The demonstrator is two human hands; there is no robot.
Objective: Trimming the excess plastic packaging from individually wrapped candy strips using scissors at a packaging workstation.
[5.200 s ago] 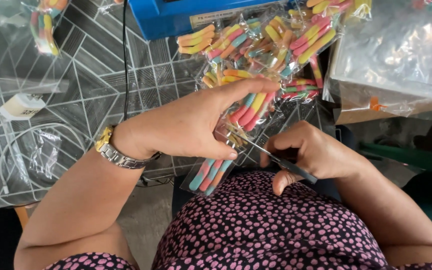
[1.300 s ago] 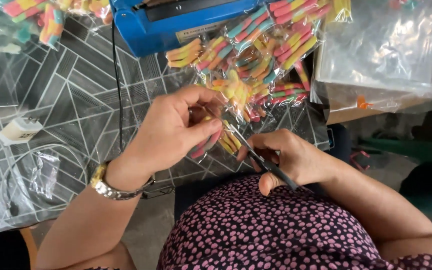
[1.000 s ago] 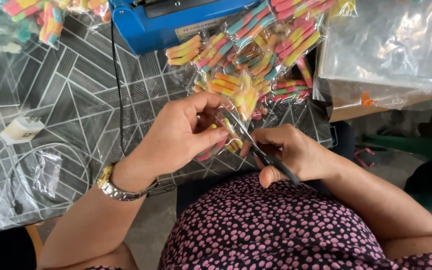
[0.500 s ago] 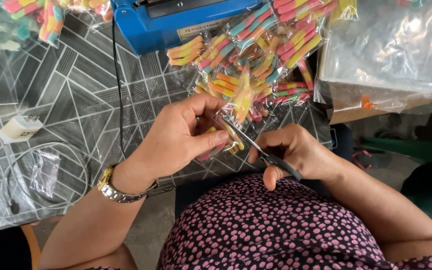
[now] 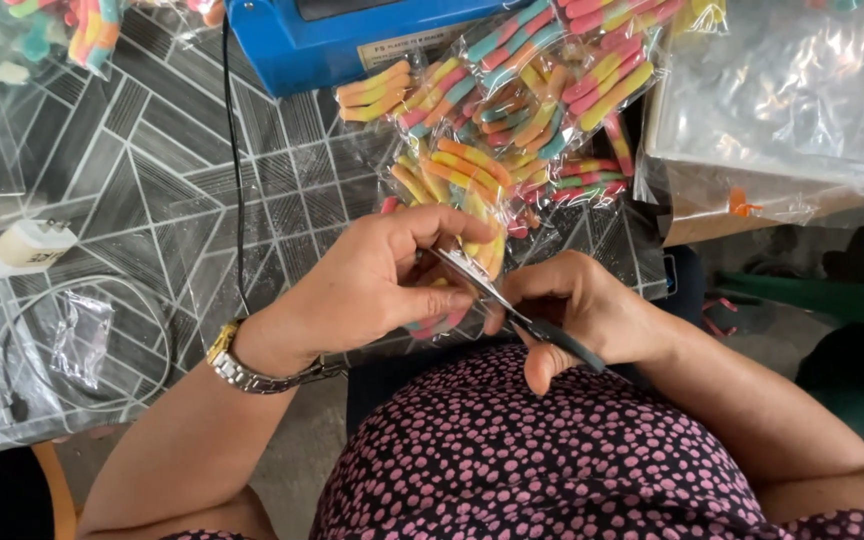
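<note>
Both hands are closed at the near table edge: left hand (image 5: 372, 285) pinches a clear packet of striped gummy worms (image 5: 452, 200), right hand (image 5: 582, 305) grips scissors (image 5: 497, 295), blades set at the packet's lower end, just beside the left fingertips. Risks, as judged: fingertips could be nicked if the blades are closed without clearance; candy could be cut or spilled if the seal is trimmed too deep. More filled packets (image 5: 532, 90) are piled far right, beside a blue heat sealer (image 5: 302, 45).

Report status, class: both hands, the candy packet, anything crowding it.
Left hand pinching candy packet. Right hand working scissors at it. Sealed packets piled just behind.
</note>
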